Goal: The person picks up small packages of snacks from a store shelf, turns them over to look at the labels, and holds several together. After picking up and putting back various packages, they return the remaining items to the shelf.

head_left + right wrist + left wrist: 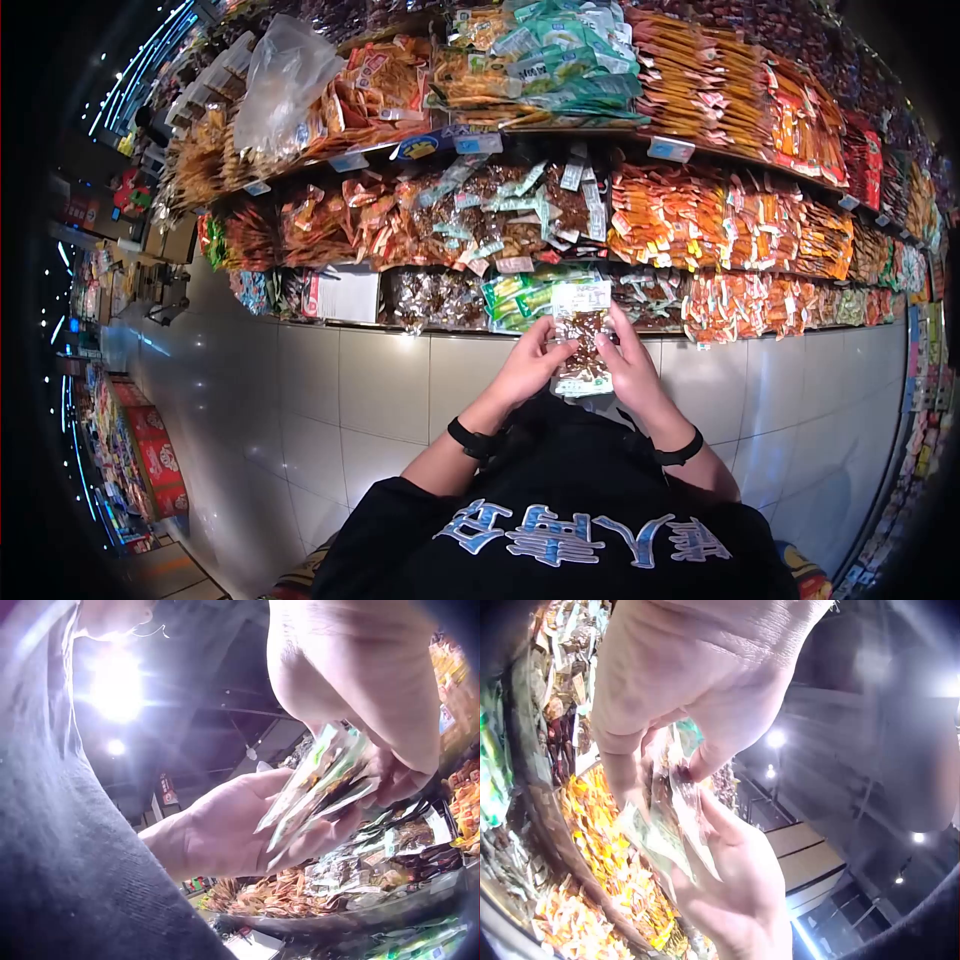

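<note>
Both hands hold a small stack of clear snack packets [584, 384] in front of the chest. The top one shows dark brown pieces inside and a white printed label [582, 296] at its far end. My left hand [530, 365] grips the left edge, thumb on the front. From the right, my right hand [634, 372] grips the opposite edge with its thumb also on the front. Seen edge-on in the right wrist view, the packets [319, 780] lie flat against each other, with the left hand [232, 817] supporting them from below.
Tiered shelves of packaged snacks curve around ahead, with orange packets [670, 215] to the right and green packets [518, 300] low behind the hands. A clear plastic bag [285, 80] hangs at upper left. Tiled floor [380, 385] lies below, and red boxes [160, 450] stand far left.
</note>
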A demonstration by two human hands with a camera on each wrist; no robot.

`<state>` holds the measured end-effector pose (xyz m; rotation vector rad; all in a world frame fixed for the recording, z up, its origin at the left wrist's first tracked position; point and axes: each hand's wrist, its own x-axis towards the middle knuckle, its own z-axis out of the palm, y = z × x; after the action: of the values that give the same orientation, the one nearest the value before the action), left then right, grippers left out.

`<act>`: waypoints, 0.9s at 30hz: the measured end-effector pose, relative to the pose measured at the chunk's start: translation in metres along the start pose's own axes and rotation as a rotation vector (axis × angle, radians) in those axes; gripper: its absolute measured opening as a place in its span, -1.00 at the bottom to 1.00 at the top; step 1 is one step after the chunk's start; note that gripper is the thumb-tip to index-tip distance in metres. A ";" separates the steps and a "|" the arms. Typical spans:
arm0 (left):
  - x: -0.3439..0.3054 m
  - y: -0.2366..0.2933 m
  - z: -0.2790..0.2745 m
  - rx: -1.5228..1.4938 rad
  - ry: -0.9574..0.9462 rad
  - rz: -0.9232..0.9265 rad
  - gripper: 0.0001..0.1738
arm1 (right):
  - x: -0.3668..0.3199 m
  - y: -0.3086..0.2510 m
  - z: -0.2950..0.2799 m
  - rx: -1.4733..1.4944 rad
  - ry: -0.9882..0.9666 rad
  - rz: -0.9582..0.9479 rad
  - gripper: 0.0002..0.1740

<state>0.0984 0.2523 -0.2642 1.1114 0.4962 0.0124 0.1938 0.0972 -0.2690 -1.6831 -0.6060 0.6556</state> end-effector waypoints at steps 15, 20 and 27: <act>0.199 0.090 -0.129 -0.477 0.257 0.095 -0.93 | 0.012 0.028 -0.032 0.278 0.468 0.451 -0.56; 0.232 0.100 -0.125 -0.556 0.351 0.087 -0.81 | -0.004 0.054 -0.027 0.284 0.539 0.479 -0.55; 0.229 0.103 -0.141 -0.500 0.102 -0.013 -0.87 | -0.005 0.072 -0.034 0.345 0.596 0.453 -0.53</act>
<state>0.2720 0.4774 -0.3109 0.6188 0.5541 0.1737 0.2183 0.0563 -0.3334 -1.5825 0.3074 0.4956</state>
